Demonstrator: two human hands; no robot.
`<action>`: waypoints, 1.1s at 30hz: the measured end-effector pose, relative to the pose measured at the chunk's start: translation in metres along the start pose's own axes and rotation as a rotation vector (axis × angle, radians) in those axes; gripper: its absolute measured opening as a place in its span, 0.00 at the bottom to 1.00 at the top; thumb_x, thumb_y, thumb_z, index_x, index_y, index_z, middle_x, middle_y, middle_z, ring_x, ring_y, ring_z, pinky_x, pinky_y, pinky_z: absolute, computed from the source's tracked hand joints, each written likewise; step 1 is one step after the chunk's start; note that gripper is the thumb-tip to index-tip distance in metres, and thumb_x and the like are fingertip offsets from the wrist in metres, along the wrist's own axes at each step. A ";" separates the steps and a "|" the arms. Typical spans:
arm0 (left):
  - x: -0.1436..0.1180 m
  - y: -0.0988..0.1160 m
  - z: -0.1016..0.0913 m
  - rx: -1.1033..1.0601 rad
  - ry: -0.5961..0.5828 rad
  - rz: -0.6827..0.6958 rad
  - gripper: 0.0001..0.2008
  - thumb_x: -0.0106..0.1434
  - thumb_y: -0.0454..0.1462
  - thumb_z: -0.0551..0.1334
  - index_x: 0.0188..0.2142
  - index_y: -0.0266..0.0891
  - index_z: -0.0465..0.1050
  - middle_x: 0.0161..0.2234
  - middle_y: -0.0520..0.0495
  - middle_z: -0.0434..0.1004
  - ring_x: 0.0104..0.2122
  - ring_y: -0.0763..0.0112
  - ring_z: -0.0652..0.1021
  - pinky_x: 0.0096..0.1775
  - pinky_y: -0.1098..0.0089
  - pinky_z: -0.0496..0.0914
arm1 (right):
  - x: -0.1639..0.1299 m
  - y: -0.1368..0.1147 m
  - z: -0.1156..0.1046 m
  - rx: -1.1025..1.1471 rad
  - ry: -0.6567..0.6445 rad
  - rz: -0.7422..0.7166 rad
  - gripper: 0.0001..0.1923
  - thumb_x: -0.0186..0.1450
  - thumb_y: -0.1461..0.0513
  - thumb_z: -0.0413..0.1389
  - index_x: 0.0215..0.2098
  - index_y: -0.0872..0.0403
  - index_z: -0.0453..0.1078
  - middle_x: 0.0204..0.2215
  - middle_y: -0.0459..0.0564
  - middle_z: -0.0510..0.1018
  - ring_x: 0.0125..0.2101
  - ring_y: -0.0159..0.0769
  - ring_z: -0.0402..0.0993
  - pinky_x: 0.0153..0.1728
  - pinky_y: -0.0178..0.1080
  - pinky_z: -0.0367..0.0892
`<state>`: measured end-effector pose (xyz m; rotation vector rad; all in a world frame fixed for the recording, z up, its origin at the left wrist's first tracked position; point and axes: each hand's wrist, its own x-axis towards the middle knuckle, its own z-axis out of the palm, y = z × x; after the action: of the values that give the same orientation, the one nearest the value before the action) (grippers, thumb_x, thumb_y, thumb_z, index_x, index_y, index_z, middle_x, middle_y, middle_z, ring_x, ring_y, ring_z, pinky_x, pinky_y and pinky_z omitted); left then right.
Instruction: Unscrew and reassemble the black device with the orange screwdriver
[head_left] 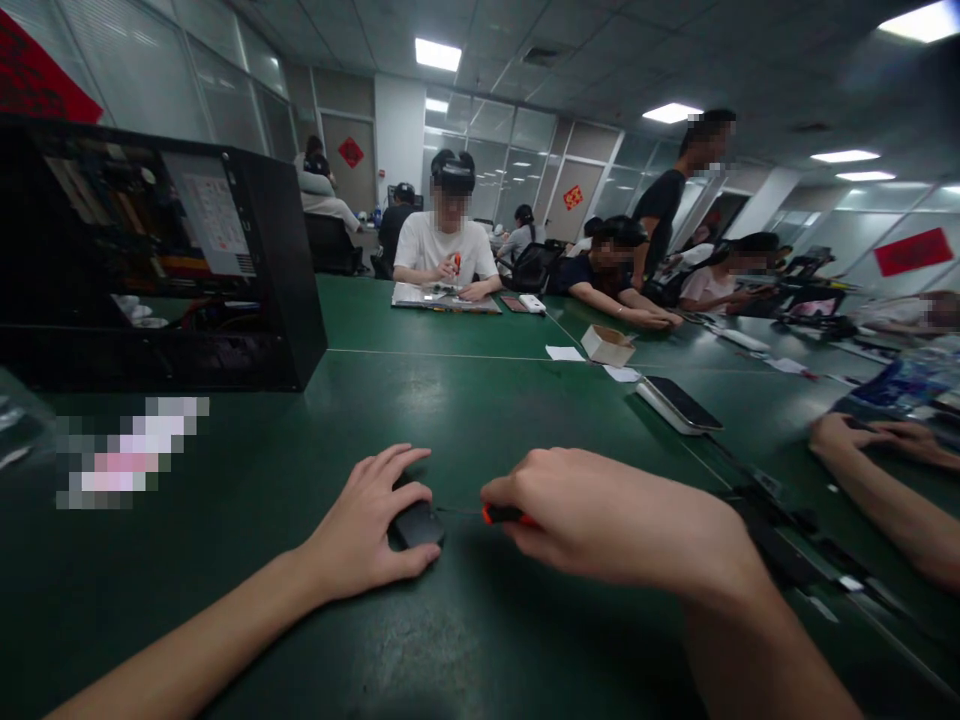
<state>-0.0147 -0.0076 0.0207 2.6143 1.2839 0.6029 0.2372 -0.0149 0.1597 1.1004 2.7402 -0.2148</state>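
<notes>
Right grip (592, 520) fisted round red-handled screwdriver (501, 515), tip at small black block (417, 524)

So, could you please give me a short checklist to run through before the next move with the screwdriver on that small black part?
1. Left hand steadies the small black part: ok, fingers curl over it and it lies flat on the green table.
2. Right hand has a firm grip on the red-handled screwdriver: ok, fist closed around the handle.
3. Screwdriver tip seated on the part: cannot tell, the thin shaft reaches its edge but the contact is too small to see.
4. Left fingertips away from the tip: cannot tell, the thumb lies close beside it.
5. Another person's hands at right stay apart from the work: ok.
</notes>
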 end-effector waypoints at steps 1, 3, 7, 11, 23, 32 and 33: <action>0.000 -0.002 0.001 -0.001 0.005 0.036 0.20 0.55 0.47 0.71 0.45 0.45 0.77 0.64 0.41 0.67 0.63 0.41 0.65 0.60 0.43 0.59 | -0.005 0.001 0.000 -0.009 -0.025 0.028 0.10 0.67 0.63 0.55 0.40 0.50 0.79 0.30 0.49 0.82 0.30 0.39 0.76 0.28 0.38 0.54; 0.000 -0.007 0.004 -0.026 0.001 0.096 0.21 0.56 0.50 0.71 0.46 0.44 0.77 0.57 0.41 0.74 0.58 0.45 0.70 0.57 0.48 0.62 | -0.011 0.002 -0.001 -0.019 -0.042 0.051 0.11 0.67 0.63 0.54 0.40 0.50 0.79 0.30 0.49 0.81 0.30 0.39 0.76 0.28 0.38 0.54; 0.000 -0.017 0.011 -0.074 0.016 0.151 0.29 0.58 0.60 0.67 0.47 0.41 0.76 0.49 0.42 0.80 0.51 0.49 0.74 0.52 0.54 0.65 | -0.013 -0.001 -0.001 -0.006 -0.054 0.000 0.10 0.68 0.62 0.54 0.38 0.50 0.79 0.29 0.48 0.81 0.29 0.38 0.75 0.28 0.39 0.52; 0.001 -0.020 0.013 -0.078 0.027 0.175 0.38 0.57 0.68 0.58 0.47 0.40 0.76 0.47 0.40 0.80 0.50 0.49 0.74 0.50 0.55 0.65 | -0.008 -0.005 0.002 0.000 -0.059 -0.020 0.11 0.68 0.61 0.53 0.38 0.51 0.78 0.28 0.49 0.80 0.27 0.37 0.74 0.26 0.39 0.51; 0.002 -0.019 0.015 -0.036 0.009 0.173 0.41 0.58 0.71 0.48 0.46 0.39 0.75 0.45 0.39 0.79 0.49 0.49 0.73 0.48 0.55 0.64 | -0.008 -0.008 0.003 0.014 -0.051 -0.042 0.10 0.70 0.61 0.52 0.40 0.51 0.76 0.28 0.48 0.79 0.26 0.35 0.72 0.26 0.37 0.51; 0.003 -0.017 0.014 -0.033 -0.006 0.171 0.41 0.59 0.71 0.47 0.45 0.39 0.73 0.45 0.40 0.78 0.49 0.49 0.72 0.47 0.55 0.63 | -0.010 -0.009 0.003 0.019 -0.039 -0.050 0.10 0.70 0.61 0.51 0.41 0.50 0.76 0.28 0.47 0.79 0.27 0.36 0.73 0.26 0.37 0.50; 0.003 -0.018 0.014 -0.034 -0.005 0.172 0.40 0.59 0.70 0.47 0.45 0.39 0.73 0.45 0.40 0.78 0.49 0.49 0.72 0.47 0.55 0.63 | -0.010 -0.009 0.003 0.020 -0.041 -0.055 0.11 0.70 0.61 0.51 0.41 0.50 0.76 0.28 0.47 0.79 0.27 0.36 0.73 0.26 0.37 0.51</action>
<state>-0.0201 0.0056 0.0033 2.7144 1.0452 0.6380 0.2384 -0.0282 0.1594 1.0145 2.7396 -0.2697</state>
